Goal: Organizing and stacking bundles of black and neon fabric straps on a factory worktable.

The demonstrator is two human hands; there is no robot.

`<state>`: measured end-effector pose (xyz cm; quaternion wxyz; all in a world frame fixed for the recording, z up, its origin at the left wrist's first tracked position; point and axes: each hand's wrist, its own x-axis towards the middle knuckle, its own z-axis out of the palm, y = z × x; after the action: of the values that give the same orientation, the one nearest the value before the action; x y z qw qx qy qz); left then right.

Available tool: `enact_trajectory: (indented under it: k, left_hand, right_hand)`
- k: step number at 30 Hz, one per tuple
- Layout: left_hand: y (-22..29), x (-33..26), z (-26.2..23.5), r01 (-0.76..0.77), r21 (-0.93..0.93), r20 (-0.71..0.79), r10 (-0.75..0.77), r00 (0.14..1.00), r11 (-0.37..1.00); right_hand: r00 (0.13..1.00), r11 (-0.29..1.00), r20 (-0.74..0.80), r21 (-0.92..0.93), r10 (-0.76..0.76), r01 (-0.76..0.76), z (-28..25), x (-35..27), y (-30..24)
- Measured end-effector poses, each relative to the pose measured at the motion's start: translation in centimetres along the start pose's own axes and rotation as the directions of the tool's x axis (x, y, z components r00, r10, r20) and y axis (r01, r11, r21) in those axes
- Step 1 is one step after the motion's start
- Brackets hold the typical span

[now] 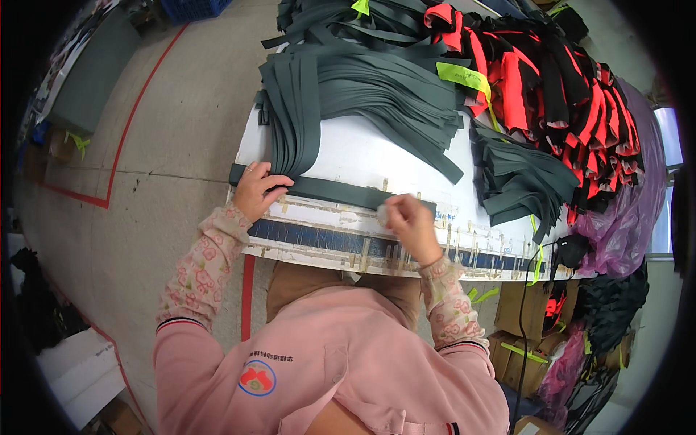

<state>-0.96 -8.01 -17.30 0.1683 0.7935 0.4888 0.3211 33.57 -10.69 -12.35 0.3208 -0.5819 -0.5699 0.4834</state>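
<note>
A dark grey-green fabric strip [330, 191] lies flat along the near side of the white work table [348, 145]. My left hand [255, 191] is on its left end, fingers bent and pressed against the fabric, thumb and index finger along the strip. Toward the strip's right end, my right hand [413, 226] is closed, pinching a small whitish piece [382, 213] against or just over the fabric. Motion blurs those fingertips, so the piece's kind cannot be told. Just beyond the strip, a thick bundle of similar strips [362, 83] fans across the table.
Another strip bundle [518, 170] lies to the right, beside a heap of black and orange-red fabric pieces [536, 80]. Yellow tags [464, 75] mark the piles. Tape and a dark blue band [312, 235] line the near edge. A black cable [523, 326] hangs at right, near cardboard boxes [518, 304].
</note>
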Motion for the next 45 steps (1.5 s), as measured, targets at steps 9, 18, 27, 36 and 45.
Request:
enact_trajectory:
  k: [9, 18, 27, 36, 45]
  left_hand:
    - [-0.3, 0.2, 0.2, -0.054, -0.006, -0.143, 0.052, 0.988, 0.999]
    - [0.0, 0.4, 0.4, 0.006, -0.023, -0.112, -0.008, 0.994, 1.0]
    - [-0.8, 0.0, 0.5, -0.04, -0.032, -0.144, 0.035, 0.989, 0.999]
    - [-0.6, 0.0, 0.9, -0.039, -0.039, -0.137, 0.033, 0.99, 0.998]
    - [-0.2, 0.2, 0.0, -0.029, 0.0, -0.054, 0.029, 0.998, 1.0]
  right_hand:
    - [0.987, 0.966, 0.001, -0.201, -0.163, 0.16, 2.5, 2.5, -3.4]
    - [0.96, 0.962, 0.106, -0.065, -0.258, 0.266, 12.6, 4.9, -2.1]
    - [0.944, 0.922, 0.076, -0.203, -0.322, 0.331, 16.5, 6.0, -1.8]
    - [0.99, 0.996, 0.112, -0.011, -0.086, 0.087, 13.2, 5.6, -1.6]
    - [0.996, 0.997, -0.081, -0.05, 0.048, -0.053, -1.1, 2.2, 2.6]
